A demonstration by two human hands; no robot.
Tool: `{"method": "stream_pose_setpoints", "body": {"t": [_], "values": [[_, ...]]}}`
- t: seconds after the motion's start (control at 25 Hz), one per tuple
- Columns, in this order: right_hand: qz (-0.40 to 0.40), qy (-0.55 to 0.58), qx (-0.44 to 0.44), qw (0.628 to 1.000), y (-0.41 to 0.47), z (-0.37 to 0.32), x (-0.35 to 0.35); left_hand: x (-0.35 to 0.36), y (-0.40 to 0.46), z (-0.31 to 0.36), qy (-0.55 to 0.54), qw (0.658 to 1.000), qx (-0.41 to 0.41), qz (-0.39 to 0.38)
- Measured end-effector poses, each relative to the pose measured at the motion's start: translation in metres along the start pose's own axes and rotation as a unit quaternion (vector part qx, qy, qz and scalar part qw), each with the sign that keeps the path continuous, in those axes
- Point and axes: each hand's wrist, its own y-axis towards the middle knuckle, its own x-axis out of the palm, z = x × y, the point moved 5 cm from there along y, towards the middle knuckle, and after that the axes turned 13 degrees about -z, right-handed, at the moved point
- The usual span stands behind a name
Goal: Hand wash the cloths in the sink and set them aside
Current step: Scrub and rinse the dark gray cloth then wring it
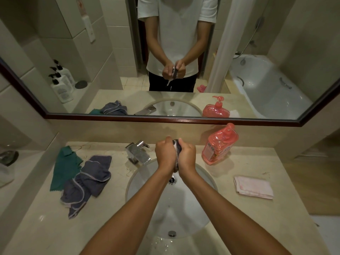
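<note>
Ok, both hands fisted tight on one dark cloth (pixel 176 155) above the sink (pixel 143 183), w/ the cloth bunched vertically btwn them. Left hand (pixel 165 153) and right hand (pixel 187 157) press together, fingers fully curled round it; only a strip of cloth shows btwn the fists. Water drips from its lower end toward the drain (pixel 172 180). Tap (pixel 138 152) sits just left of the hands. On the table (pixel 239 227): green cloth (pixel 63 168) and blue-grey cloth (pixel 88 183) left of sink, overlapping; folded pink cloth (pixel 253 187) right; red soap bottle (pixel 219 144) behind right.
</note>
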Motion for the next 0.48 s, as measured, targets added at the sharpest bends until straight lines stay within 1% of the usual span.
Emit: {"method": "stream_pose_setpoints", "body": {"t": [0.04,0.12,0.28,0.32,0.44,0.48], "values": [[0.011,0.009,0.005,1.000,0.009,-0.007,-0.002,0.004,-0.004,-0.002,0.003,1.000,0.007,0.000],[0.009,0.023,0.005,1.000,0.016,-0.014,-0.001,0.006,-0.008,-0.002,0.016,1.000,0.017,-0.005],[-0.032,-0.014,-0.006,0.999,-0.008,0.007,0.007,-0.011,0.010,0.004,0.008,1.000,0.017,0.011],[-0.028,-0.016,-0.003,0.999,-0.008,0.005,0.006,-0.010,0.008,0.003,0.009,1.000,0.019,0.010],[0.017,-0.009,-0.001,1.000,0.014,-0.012,-0.001,0.003,-0.003,-0.002,0.037,0.999,0.033,-0.016],[0.018,-0.008,-0.003,1.000,0.016,-0.014,-0.001,0.004,-0.005,-0.002,0.043,0.998,0.035,-0.022]]}}
